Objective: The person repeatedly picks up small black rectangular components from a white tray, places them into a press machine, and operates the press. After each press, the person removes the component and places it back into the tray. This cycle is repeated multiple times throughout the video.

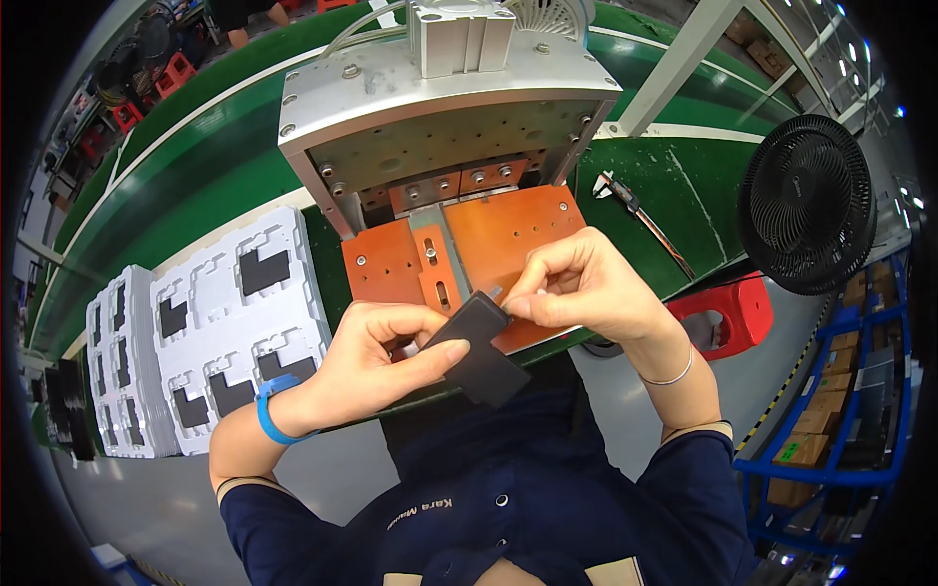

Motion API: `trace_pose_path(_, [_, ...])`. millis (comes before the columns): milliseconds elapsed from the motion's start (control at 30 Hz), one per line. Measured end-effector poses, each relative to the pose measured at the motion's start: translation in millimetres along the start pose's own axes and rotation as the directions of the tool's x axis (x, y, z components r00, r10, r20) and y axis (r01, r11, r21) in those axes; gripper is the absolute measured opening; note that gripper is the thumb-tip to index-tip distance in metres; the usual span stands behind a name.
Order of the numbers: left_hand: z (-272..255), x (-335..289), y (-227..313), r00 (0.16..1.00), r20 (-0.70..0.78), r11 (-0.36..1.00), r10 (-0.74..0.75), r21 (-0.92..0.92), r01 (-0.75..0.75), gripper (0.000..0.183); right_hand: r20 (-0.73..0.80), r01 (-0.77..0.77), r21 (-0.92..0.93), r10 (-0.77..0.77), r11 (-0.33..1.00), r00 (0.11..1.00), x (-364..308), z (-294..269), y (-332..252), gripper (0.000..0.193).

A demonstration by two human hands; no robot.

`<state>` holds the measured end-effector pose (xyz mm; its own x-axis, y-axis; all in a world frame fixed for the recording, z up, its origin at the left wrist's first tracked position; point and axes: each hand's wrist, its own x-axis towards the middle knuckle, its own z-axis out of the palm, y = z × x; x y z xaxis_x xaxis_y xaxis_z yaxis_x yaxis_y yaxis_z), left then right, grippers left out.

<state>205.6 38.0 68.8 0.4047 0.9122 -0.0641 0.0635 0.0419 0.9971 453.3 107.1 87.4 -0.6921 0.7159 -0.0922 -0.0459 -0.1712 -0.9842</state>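
My left hand (386, 356) grips a flat, black L-shaped piece (479, 342) between thumb and fingers, tilted above the table's front edge. At its upper corner a small grey tab (495, 292) sticks out. Thumb and forefinger of my right hand (576, 288) are pinched together at that tab; their tips partly hide it. Just beyond both hands is a metal press (445, 107) with an orange base plate (508, 239). A slotted orange block (430, 254) is bolted on the base beside a grey metal strip.
White moulded trays (210, 337) with similar black pieces stand at left, next to a stack (117, 371) of trays. Right of the press lie digital calipers (635, 210) on the green table. A black fan (809, 205) and a red stool (728, 317) are at right.
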Motion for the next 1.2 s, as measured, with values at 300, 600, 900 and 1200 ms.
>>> trace_pose_path(300, [0.1,0.7,-4.4,0.997,-0.070,0.979,-0.025,-0.205,0.011,0.019,-0.063,-0.053,0.005,0.053,0.999,0.997,-3.1,-0.6,8.3,0.023])
trace_pose_path(600, [1.8,-0.3,-1.9,0.996,-0.086,0.976,-0.040,-0.215,0.021,0.017,-0.118,0.018,0.034,-0.014,0.999,0.993,6.0,8.0,14.5,0.020])
trace_pose_path(900, [3.2,0.6,-5.4,0.988,-0.151,0.966,-0.028,-0.257,-0.012,0.015,-0.053,0.023,-0.102,-0.028,0.995,0.998,-5.2,23.8,9.3,0.029])
trace_pose_path(1200, [5.1,2.3,-8.1,0.953,-0.270,0.975,0.137,-0.133,-0.178,0.026,-0.163,-0.104,-0.146,0.080,0.984,0.983,1.1,-23.7,-6.5,0.031])
